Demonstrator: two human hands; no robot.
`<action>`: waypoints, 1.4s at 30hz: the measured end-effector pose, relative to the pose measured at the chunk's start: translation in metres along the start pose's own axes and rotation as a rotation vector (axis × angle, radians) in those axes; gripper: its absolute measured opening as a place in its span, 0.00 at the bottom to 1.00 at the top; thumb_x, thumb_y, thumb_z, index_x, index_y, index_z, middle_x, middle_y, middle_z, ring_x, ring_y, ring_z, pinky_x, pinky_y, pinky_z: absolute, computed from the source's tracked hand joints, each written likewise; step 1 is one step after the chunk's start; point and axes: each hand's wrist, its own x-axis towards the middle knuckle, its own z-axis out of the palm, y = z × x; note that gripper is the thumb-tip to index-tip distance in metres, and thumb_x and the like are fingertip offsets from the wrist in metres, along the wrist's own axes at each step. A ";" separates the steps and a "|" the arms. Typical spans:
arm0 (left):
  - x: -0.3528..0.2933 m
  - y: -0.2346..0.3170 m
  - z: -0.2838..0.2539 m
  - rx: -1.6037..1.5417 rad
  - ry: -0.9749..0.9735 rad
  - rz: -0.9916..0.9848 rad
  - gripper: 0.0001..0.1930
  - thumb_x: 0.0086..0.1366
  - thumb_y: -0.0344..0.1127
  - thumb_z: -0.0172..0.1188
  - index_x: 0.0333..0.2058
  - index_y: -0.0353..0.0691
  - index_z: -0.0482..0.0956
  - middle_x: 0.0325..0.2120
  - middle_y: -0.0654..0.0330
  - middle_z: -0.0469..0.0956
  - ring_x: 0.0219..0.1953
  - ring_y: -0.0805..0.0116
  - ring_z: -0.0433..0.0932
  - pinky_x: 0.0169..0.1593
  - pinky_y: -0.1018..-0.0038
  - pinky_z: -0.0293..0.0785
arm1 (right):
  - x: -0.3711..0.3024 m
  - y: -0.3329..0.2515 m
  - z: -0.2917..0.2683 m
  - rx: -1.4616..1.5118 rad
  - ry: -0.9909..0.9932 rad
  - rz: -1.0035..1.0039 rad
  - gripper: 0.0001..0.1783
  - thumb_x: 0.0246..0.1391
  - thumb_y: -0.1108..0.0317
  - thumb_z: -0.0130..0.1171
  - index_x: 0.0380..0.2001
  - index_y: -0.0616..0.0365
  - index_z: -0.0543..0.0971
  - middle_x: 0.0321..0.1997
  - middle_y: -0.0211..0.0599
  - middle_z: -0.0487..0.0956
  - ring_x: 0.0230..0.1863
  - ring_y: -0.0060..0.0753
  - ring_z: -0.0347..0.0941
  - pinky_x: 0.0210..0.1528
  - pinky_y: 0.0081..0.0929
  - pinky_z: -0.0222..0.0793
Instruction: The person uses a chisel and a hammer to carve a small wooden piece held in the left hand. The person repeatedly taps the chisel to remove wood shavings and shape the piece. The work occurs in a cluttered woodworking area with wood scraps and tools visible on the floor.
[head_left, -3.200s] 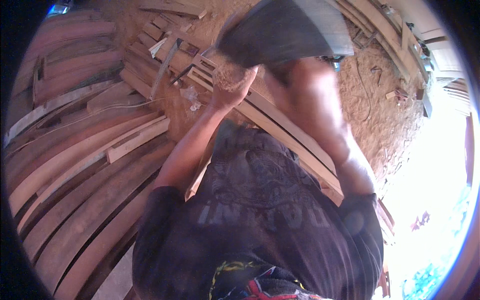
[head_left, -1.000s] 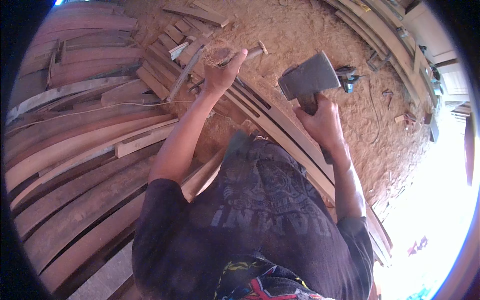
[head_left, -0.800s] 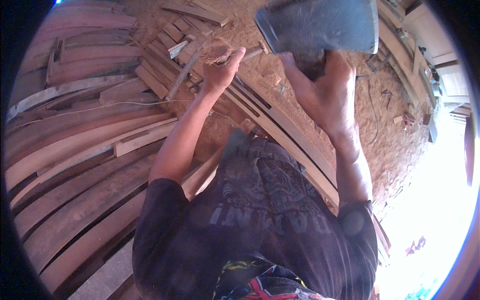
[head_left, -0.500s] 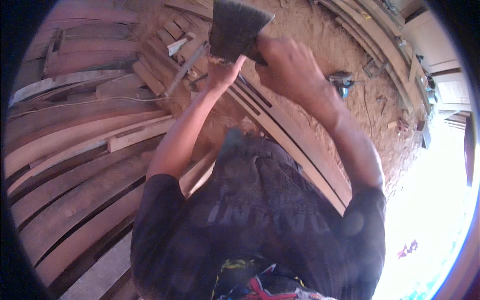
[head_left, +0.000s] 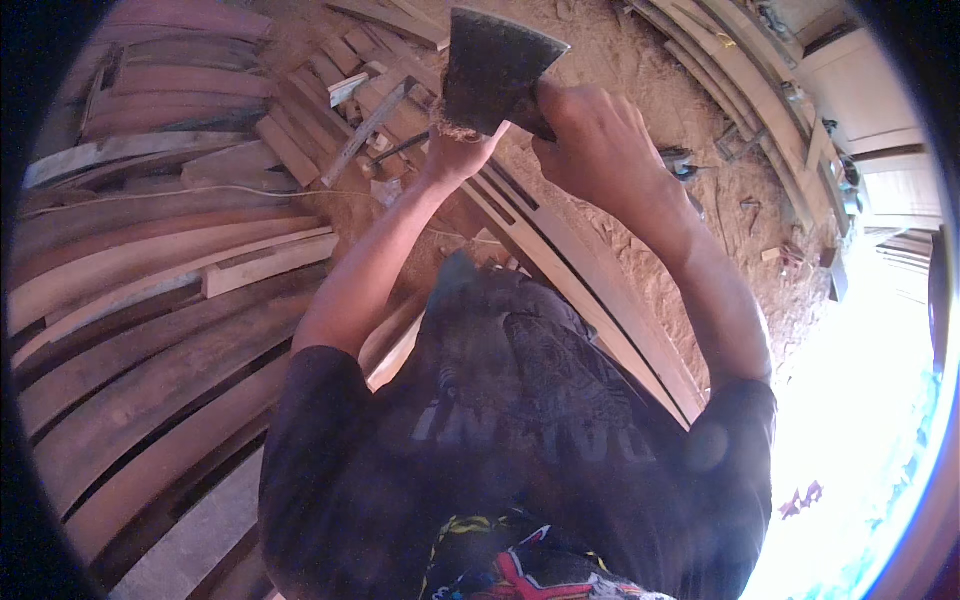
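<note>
A dark, flat, wedge-shaped tool (head_left: 500,75), like an axe head, is held up at the top of the view, its wide pale edge facing away from me. My right hand (head_left: 605,135) is closed at its right side, around a dark part near its lower right corner. My left hand (head_left: 460,155) is just under the tool's narrow end, thumb stretched up to the right; the tool hides its fingers. Brown fibrous stuff, like shavings, clings at the lower left corner. Below the hands, a long wooden beam (head_left: 590,285) with dark slots runs diagonally toward my right side.
Long boards (head_left: 150,330) lie stacked at left. Short wood offcuts (head_left: 290,150) lie beyond my left hand. Sandy ground (head_left: 735,230) spreads to the right, with a dark power tool (head_left: 680,163) beside my right wrist. Curved-looking planks (head_left: 740,100) line the far right.
Both hands and the dark tool have shifted slightly right and nearer to me. The whole scene has moved a little with the head. The right hand keeps its hold.
</note>
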 end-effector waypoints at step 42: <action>0.017 -0.025 0.008 0.051 -0.065 -0.061 0.06 0.66 0.36 0.67 0.34 0.39 0.86 0.25 0.61 0.83 0.29 0.66 0.81 0.36 0.68 0.76 | 0.002 0.004 0.014 0.038 -0.022 0.064 0.12 0.50 0.69 0.66 0.31 0.66 0.77 0.29 0.56 0.82 0.34 0.61 0.82 0.38 0.49 0.80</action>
